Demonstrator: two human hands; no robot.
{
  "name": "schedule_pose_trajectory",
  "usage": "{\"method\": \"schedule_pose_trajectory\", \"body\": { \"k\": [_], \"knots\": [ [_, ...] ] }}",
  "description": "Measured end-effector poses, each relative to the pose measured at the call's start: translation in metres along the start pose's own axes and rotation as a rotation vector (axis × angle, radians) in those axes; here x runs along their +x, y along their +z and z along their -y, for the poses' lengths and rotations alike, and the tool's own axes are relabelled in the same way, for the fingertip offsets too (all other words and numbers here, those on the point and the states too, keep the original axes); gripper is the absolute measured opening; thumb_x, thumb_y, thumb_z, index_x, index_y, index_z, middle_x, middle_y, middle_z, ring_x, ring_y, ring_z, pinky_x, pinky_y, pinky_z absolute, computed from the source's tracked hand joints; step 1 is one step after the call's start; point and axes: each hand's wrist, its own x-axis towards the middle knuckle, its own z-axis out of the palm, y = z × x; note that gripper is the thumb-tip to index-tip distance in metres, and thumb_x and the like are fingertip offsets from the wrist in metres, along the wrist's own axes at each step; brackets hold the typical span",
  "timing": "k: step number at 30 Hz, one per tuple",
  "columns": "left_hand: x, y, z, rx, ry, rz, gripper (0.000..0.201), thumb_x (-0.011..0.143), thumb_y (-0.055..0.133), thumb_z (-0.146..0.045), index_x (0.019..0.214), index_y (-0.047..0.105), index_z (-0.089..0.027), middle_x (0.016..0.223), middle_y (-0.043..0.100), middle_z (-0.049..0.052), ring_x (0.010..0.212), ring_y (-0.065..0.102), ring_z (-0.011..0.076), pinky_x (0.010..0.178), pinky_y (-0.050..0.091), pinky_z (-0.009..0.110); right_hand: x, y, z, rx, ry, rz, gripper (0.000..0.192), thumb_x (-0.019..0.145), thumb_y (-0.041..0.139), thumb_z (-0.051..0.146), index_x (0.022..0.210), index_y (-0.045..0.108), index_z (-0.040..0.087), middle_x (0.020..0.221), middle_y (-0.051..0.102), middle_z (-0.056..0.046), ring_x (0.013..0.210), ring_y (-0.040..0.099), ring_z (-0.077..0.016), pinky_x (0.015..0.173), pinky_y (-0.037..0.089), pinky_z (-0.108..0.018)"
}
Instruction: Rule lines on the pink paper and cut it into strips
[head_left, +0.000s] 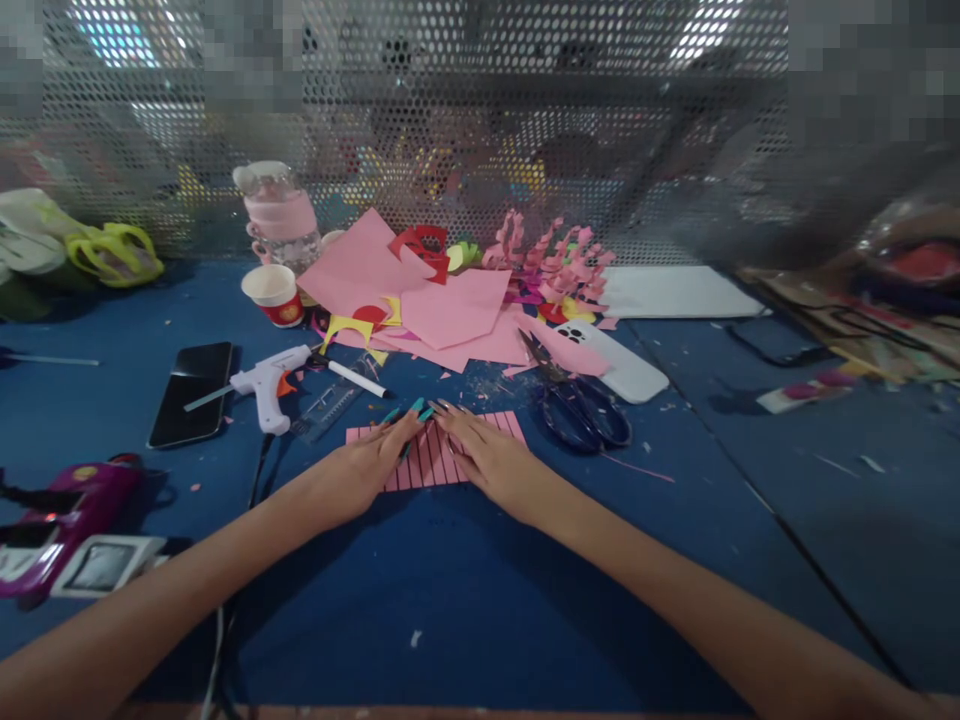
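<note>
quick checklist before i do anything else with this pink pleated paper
1. Both hands on the paper: ok. Left hand and right hand rest flat on the pink pleated paper strip.
2. Paper flat on the blue table: ok, with visible fold lines.
3. Black-handled scissors clear of the hands: ok, lying just right of the strip.
4. White glue gun clear of the strip: ok, lying to the left.
5. Glue gun hot: cannot tell.
6. Black smartphone away from the glue gun nozzle: not ok, the nozzle tip lies close beside it.

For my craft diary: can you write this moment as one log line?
left hand: flat on pink pleated paper | right hand: flat on paper | scissors: right of paper
</note>
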Motion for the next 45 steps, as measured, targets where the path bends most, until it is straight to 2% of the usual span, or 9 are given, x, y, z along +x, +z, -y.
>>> {"method": "schedule_pose_trajectory", "body": {
  "k": [6,11,20,25,28,33,38,41,45],
  "knots": [
    [-0.002,-0.005,-0.001,-0.022,0.002,0.036,0.075,0.074,0.028,0.006,0.144,0.004,-0.010,0.144,0.034,0.021,0.133,0.032,0.0233,0.102,0.040,0.037,-0.003,0.000,0.004,-0.005,0.015,-0.064,0.039,0.091,0.034,0.017,0.125,0.049,0.004,0.131,0.051,-0.021,0.128,0.042,-0.0254,0.103,0.041,-0.045],
    [0.000,-0.010,-0.003,-0.029,0.063,0.048,0.079,0.073,0.029,0.006,0.145,0.001,-0.012,0.145,0.033,0.018,0.135,0.027,0.0224,0.105,0.036,0.038,-0.003,0.000,0.004,-0.018,0.038,-0.114,0.034,0.089,0.039,0.015,0.120,0.052,0.009,0.130,0.053,-0.020,0.126,0.045,-0.0253,0.101,0.043,-0.047],
    [0.002,-0.010,-0.005,0.025,0.023,0.051,0.077,0.070,0.029,0.006,0.143,0.009,-0.009,0.144,0.033,0.020,0.133,0.032,0.0227,0.104,0.037,0.037,-0.004,-0.003,0.010,-0.114,0.100,-0.065,0.036,0.091,0.036,0.019,0.121,0.053,0.008,0.129,0.054,-0.020,0.125,0.045,-0.0284,0.105,0.023,-0.064],
    [-0.002,-0.008,-0.007,0.113,-0.046,-0.021,0.077,0.070,0.026,0.007,0.143,0.010,-0.009,0.143,0.037,0.020,0.133,0.033,0.0227,0.101,0.040,0.038,-0.004,-0.001,0.008,-0.157,0.129,-0.113,0.040,0.090,0.039,0.025,0.122,0.054,0.006,0.126,0.055,-0.023,0.123,0.047,-0.0303,0.103,0.031,-0.062],
    [-0.003,-0.007,-0.009,0.159,-0.088,-0.002,0.077,0.070,0.027,0.008,0.144,0.015,-0.013,0.142,0.039,0.017,0.132,0.033,0.0242,0.101,0.040,0.042,-0.003,-0.003,0.006,-0.149,0.123,-0.099,0.042,0.091,0.038,0.027,0.125,0.052,0.006,0.127,0.054,-0.023,0.123,0.048,-0.0301,0.103,0.030,-0.063],
    [-0.007,-0.006,-0.006,0.196,-0.031,-0.033,0.087,0.069,0.026,0.010,0.145,-0.005,-0.016,0.145,0.034,0.016,0.134,0.029,0.0214,0.101,0.040,0.039,-0.004,-0.005,0.007,-0.180,0.159,-0.102,0.047,0.092,0.035,0.033,0.126,0.049,0.004,0.127,0.054,-0.024,0.122,0.049,-0.0306,0.105,0.025,-0.064],
    [-0.010,-0.002,-0.004,0.337,-0.093,-0.124,0.091,0.071,0.024,0.011,0.142,-0.022,-0.022,0.143,0.038,0.014,0.129,0.039,0.0251,0.093,0.048,0.040,-0.004,-0.003,0.003,-0.228,0.200,-0.169,0.056,0.090,0.036,0.040,0.129,0.044,0.000,0.125,0.054,-0.028,0.120,0.051,-0.0326,0.102,0.031,-0.063],
    [-0.010,-0.001,-0.005,0.413,-0.067,-0.135,0.090,0.071,0.023,0.012,0.140,-0.025,-0.022,0.141,0.041,0.015,0.125,0.045,0.0254,0.090,0.049,0.040,-0.004,-0.002,0.000,-0.213,0.195,-0.194,0.061,0.089,0.037,0.043,0.137,0.032,0.006,0.128,0.053,-0.025,0.116,0.054,-0.0317,0.100,0.031,-0.064],
    [-0.012,0.000,-0.006,0.512,-0.092,-0.176,0.089,0.074,0.025,0.011,0.140,-0.021,-0.026,0.139,0.044,0.014,0.121,0.051,0.0267,0.085,0.053,0.037,-0.006,0.001,-0.003,-0.273,0.213,-0.219,0.064,0.088,0.038,0.045,0.139,0.029,0.006,0.134,0.045,-0.027,0.127,0.041,-0.0334,0.102,0.023,-0.067]
  ]
}}
